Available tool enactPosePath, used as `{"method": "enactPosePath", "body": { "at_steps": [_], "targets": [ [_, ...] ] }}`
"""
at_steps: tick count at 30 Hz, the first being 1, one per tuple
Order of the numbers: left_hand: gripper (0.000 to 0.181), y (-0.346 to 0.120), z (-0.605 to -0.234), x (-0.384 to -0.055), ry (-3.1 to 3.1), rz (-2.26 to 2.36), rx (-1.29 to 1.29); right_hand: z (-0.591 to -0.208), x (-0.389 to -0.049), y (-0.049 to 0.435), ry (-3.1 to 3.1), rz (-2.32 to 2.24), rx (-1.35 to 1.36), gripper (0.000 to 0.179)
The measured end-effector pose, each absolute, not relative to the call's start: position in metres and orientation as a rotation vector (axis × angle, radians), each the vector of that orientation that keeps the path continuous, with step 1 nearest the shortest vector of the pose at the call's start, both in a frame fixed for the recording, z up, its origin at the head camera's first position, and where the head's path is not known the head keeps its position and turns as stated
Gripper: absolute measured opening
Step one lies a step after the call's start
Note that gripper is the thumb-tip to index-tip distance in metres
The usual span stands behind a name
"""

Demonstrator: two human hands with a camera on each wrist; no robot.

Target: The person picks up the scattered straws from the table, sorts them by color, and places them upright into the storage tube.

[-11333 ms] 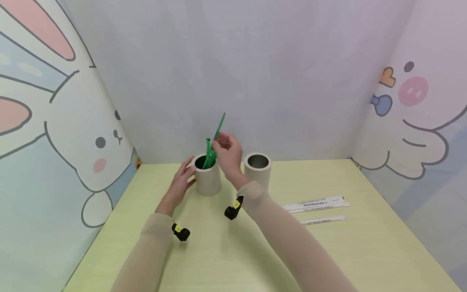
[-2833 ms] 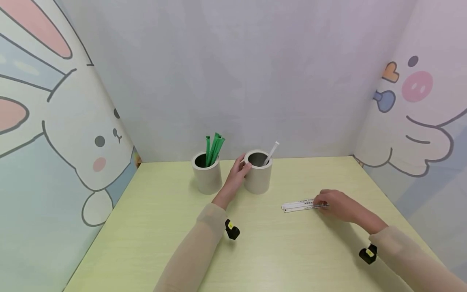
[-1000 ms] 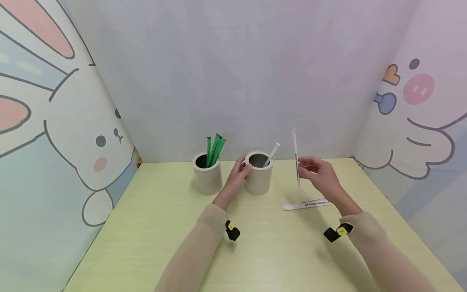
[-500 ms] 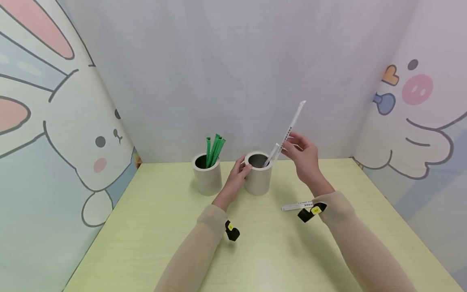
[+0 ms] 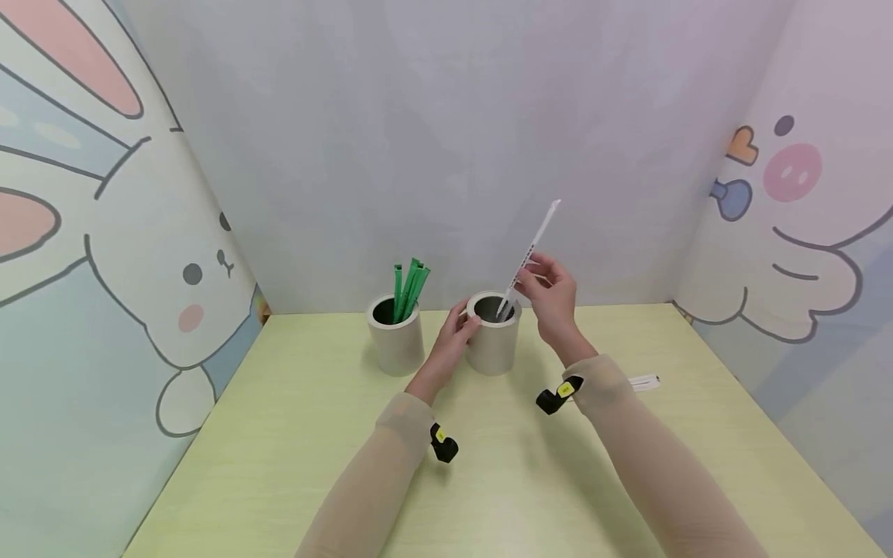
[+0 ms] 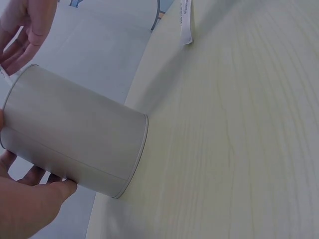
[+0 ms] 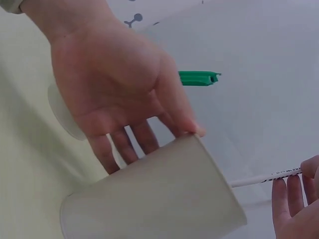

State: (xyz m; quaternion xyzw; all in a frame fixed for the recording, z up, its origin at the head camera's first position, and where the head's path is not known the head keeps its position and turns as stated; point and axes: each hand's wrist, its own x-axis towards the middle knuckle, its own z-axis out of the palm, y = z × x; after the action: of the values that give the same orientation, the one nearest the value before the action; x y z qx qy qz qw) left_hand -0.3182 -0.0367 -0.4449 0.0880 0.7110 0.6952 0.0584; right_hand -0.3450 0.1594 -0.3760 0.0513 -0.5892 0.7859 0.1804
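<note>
My left hand [image 5: 446, 345] grips the left side of a pale beige cylindrical cup [image 5: 495, 350], thumb at the rim. Its fingers curl against the cup wall in the right wrist view. Between thumb and fingertips, my right hand [image 5: 556, 302] pinches a white paper-wrapped straw [image 5: 542, 232] with dark print. That straw slants down, its lower end inside the cup's mouth. Beside it, another white wrapped straw [image 5: 508, 311] leans in the cup, partly covered. In the left wrist view, the cup [image 6: 75, 129] stands on the table, with the right hand [image 6: 27, 30] above its mouth.
A matching cup [image 5: 398, 353] stands to the left, holding several green wrapped straws [image 5: 410, 291]. More white wrapped straw [image 5: 643, 383] lies on the table, partly hidden behind my right forearm. Printed cloth walls enclose the table [image 5: 481, 480] at the back and sides.
My right hand took a white straw off the table, raised it upright, and brought it left into the cup's mouth. Earlier, my left hand moved from the green-straw cup to this one.
</note>
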Motion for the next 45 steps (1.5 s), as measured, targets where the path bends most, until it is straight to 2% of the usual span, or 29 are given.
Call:
{"method": "enactPosePath", "body": {
  "at_steps": [7,14,19,24,35,45],
  "targets": [
    [0.059,-0.037,-0.446,-0.318,2.147,2.100,0.272,-0.402,-0.347,0.154,-1.752,2.156,0.113,0.037],
    [0.060,-0.037,-0.445,-0.318,2.155,2.098,0.278,-0.402,-0.346,0.161,-1.966,2.050,0.122,0.048],
    [0.060,-0.037,-0.445,-0.318,2.152,2.100,0.272,-0.395,-0.345,0.183,-2.168,2.023,0.164,0.060],
    [0.059,-0.036,-0.444,-0.318,2.156,2.095,0.267,-0.386,-0.335,0.218,-2.416,1.807,0.291,0.071],
    [0.060,-0.037,-0.446,-0.318,2.155,2.098,0.260,-0.379,-0.298,0.282,-2.684,1.171,0.622,0.055],
    [0.061,-0.037,-0.445,-0.319,2.154,2.089,0.255,-0.399,-0.266,0.313,-2.638,0.778,0.928,0.052]
  ]
}}
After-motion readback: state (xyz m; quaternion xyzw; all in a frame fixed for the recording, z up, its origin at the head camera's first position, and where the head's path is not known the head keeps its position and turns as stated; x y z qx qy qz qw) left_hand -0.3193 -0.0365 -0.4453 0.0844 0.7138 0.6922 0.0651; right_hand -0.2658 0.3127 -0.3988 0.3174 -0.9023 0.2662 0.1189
